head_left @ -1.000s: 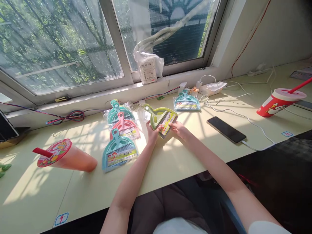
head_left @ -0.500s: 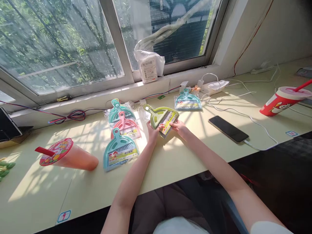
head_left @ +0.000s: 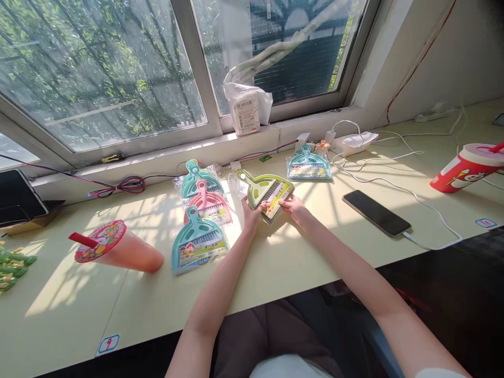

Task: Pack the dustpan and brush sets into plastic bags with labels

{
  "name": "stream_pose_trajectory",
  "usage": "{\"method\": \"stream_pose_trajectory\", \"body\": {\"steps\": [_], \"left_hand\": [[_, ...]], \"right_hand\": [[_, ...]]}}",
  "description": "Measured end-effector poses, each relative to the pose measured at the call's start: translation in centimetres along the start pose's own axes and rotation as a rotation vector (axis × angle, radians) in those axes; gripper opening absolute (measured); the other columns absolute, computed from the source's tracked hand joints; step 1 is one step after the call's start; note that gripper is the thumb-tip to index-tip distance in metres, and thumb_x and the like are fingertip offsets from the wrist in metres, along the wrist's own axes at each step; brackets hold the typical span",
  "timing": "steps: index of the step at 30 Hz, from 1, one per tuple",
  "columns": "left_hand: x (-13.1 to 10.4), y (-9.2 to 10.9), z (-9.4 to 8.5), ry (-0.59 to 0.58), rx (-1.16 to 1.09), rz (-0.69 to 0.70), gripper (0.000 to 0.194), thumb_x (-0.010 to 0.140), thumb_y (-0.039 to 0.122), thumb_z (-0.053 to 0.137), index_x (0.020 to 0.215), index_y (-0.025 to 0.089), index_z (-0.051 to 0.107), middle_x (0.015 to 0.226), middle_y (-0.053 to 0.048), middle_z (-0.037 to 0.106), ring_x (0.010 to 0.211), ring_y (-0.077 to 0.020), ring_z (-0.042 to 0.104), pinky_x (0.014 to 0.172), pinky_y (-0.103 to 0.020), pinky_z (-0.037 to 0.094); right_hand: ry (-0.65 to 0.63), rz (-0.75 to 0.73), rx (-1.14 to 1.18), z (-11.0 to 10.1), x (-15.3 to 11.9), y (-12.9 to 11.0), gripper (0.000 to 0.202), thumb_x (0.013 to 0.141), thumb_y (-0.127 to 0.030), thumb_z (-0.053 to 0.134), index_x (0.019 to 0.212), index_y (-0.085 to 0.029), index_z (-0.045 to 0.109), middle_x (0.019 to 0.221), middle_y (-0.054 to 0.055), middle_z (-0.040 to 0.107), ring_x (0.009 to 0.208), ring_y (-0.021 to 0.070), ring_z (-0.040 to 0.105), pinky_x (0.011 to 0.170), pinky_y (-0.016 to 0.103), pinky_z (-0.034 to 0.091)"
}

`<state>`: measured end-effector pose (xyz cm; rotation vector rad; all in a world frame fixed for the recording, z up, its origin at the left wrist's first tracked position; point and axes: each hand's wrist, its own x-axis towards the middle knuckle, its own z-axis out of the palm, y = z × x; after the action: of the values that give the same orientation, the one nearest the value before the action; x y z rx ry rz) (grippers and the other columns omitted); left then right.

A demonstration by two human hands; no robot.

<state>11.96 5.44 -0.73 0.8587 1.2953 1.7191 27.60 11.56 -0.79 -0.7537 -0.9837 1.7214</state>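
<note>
A green dustpan and brush set point(head_left: 264, 191) with a yellow label is held tilted above the table by both hands. My left hand point(head_left: 252, 214) grips its lower left edge, and my right hand point(head_left: 292, 206) pinches its lower right edge by the label. Left of them lie a blue set point(head_left: 197, 242), a pink set point(head_left: 207, 203) and overlapping teal sets point(head_left: 197, 178), all in clear wrap. Another wrapped teal set point(head_left: 309, 165) lies behind my right hand, near the windowsill.
A cup with a red straw point(head_left: 122, 248) stands at the left, and a red cup point(head_left: 466, 170) at the right. A phone point(head_left: 376, 212) with a white cable lies right of my hands. Bundled wires point(head_left: 129, 185) and a tissue pack point(head_left: 247, 113) are by the window.
The whole view has shifted slightly, so things appear a little further right. Both hands keep their hold on the green set, with almost no change in its pose.
</note>
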Motion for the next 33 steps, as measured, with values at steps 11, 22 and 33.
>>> {"method": "stream_pose_trajectory", "body": {"steps": [11,22,33], "left_hand": [[0.2,-0.3,-0.1,-0.001,0.043,0.020,0.053,0.093,0.048,0.057,0.138,0.024,0.041,0.130,-0.014,0.063,0.115,-0.0262,0.066,0.092,-0.040,0.056],[1.0,-1.9,-0.4,-0.170,1.203,0.436,0.063,0.092,0.023,0.047,0.153,0.012,0.038,0.153,-0.018,0.046,0.148,-0.0354,0.030,0.122,-0.056,0.024],[0.2,-0.4,-1.2,-0.014,1.232,0.536,0.030,0.087,0.012,0.054,0.107,0.025,0.072,0.110,-0.012,0.064,0.116,-0.0312,0.056,0.122,-0.065,0.013]], "right_hand": [[0.029,0.019,-0.006,-0.5,0.4,-0.2,0.041,0.072,-0.006,0.074,0.107,-0.022,0.062,0.102,0.006,0.075,0.105,0.0261,0.072,0.095,0.040,0.062],[0.260,-0.001,0.054,-3.2,2.0,-1.4,0.032,0.069,-0.003,0.068,0.094,-0.021,0.062,0.092,0.004,0.076,0.101,0.0229,0.073,0.087,0.032,0.065],[0.307,-0.074,-0.025,-4.5,2.3,-1.8,0.025,0.067,-0.010,0.071,0.085,-0.024,0.064,0.093,0.007,0.076,0.107,0.0294,0.071,0.096,0.041,0.062]]}}
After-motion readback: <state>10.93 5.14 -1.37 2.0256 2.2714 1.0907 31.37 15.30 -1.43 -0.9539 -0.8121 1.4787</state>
